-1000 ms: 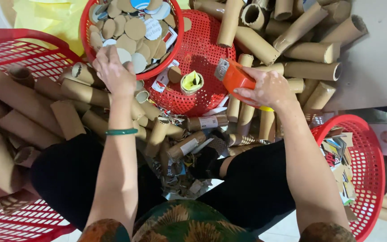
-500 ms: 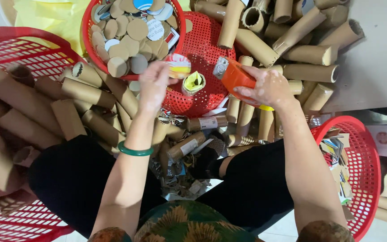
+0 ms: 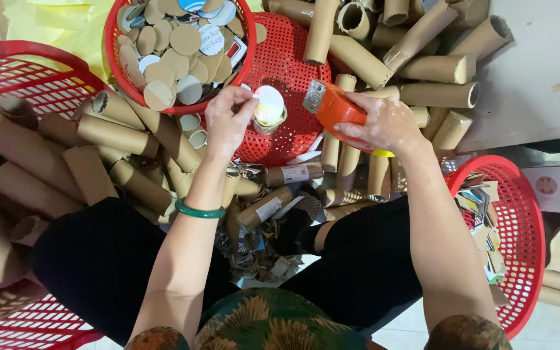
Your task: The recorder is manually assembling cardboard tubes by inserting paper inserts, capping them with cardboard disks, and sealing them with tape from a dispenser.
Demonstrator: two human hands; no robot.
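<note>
Red basket (image 3: 280, 58), cardboard tubes (image 3: 118, 136) crowding both hands.

The left hand (image 3: 228, 123) has moved from the disc basket (image 3: 115, 61) to the small roll (image 3: 270, 110).

— How is the scene lit?
— Bright, even daylight from above; only soft, short shadows under the cardboard tubes (image 3: 118, 136) at left.
— Any glare or blur?
— The yellow sheet (image 3: 53, 26) at upper left is nearly washed out. Centre is sharp; tubes bow slightly at frame edges.
</note>
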